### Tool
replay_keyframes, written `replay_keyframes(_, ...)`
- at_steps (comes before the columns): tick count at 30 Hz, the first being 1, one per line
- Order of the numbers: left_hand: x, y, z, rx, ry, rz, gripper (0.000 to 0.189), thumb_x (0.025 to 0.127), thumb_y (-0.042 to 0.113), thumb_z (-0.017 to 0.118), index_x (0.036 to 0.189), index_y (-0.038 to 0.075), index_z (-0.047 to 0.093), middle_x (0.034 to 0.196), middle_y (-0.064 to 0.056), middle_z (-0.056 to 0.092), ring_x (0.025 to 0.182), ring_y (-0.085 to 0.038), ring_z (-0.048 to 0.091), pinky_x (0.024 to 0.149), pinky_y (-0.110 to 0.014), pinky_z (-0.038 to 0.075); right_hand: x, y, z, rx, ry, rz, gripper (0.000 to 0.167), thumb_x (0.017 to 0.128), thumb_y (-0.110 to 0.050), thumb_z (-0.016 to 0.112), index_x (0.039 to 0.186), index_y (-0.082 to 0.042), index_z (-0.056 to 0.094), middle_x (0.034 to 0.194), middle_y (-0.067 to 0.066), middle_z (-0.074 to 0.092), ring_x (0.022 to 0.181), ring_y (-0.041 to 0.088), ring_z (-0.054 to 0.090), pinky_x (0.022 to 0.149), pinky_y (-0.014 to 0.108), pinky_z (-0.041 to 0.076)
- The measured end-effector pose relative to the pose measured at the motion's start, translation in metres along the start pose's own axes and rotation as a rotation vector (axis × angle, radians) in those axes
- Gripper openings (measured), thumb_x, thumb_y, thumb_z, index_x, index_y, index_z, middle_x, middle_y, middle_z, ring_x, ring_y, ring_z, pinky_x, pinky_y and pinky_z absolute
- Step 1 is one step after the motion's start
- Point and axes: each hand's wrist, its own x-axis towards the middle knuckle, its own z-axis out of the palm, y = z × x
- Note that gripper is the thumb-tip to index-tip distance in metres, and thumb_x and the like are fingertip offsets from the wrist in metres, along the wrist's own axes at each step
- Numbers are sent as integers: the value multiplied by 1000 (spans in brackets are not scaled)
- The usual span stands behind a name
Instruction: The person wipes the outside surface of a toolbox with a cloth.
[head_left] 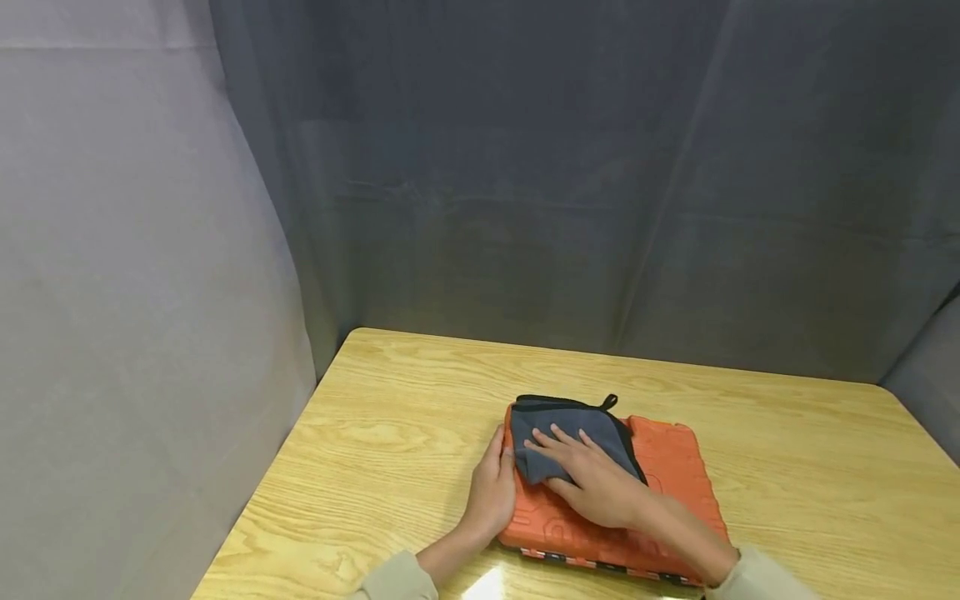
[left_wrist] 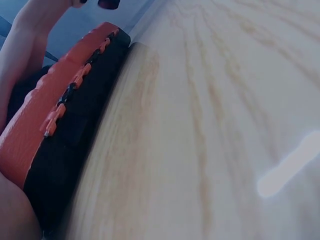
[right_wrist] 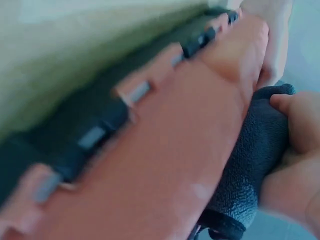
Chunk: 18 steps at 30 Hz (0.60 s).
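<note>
An orange hard case (head_left: pixel 686 467) with a black lower half lies shut on the wooden table, its hinged long edge facing me. Over the left part of its lid is a folded dark grey cloth (head_left: pixel 540 412) with black trim and a small loop. My right hand (head_left: pixel 592 483) lies spread on this cloth, fingers extended, palm down. Along the left side of the case rests my left hand (head_left: pixel 491 492), fingers straight against the side and thumb near the top edge. In the right wrist view the cloth (right_wrist: pixel 250 155) hangs beside the thumb; the case (right_wrist: pixel 165 155) is blurred.
The wood-grain table (head_left: pixel 360 450) extends around the case, with bright reflections near its front. A dark grey curtain (head_left: pixel 525 183) closes off the back, and a light grey curtain (head_left: pixel 135 250) stands along the left edge.
</note>
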Motion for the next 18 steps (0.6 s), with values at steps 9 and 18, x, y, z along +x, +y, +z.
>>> replay_keyframes(9, 0, -5, 2, -18, 2, 1, 51, 110, 17, 29, 156, -4, 22, 157, -22, 30, 143, -37, 28, 112, -54, 28, -29, -12, 10, 16, -65, -30, 51, 100, -20, 61, 150, -16, 49, 157, 5, 36, 145, 36, 26, 112, 68, 13)
replay_keyframes(18, -1, -3, 1, -27, 1, 28, 50, 111, 15, 29, 155, -8, 22, 157, -24, 29, 144, -40, 26, 113, -56, 24, -49, -24, 19, -35, -48, -60, 59, 95, -25, 69, 150, -24, 49, 155, 3, 40, 143, 35, 32, 109, 71, 16)
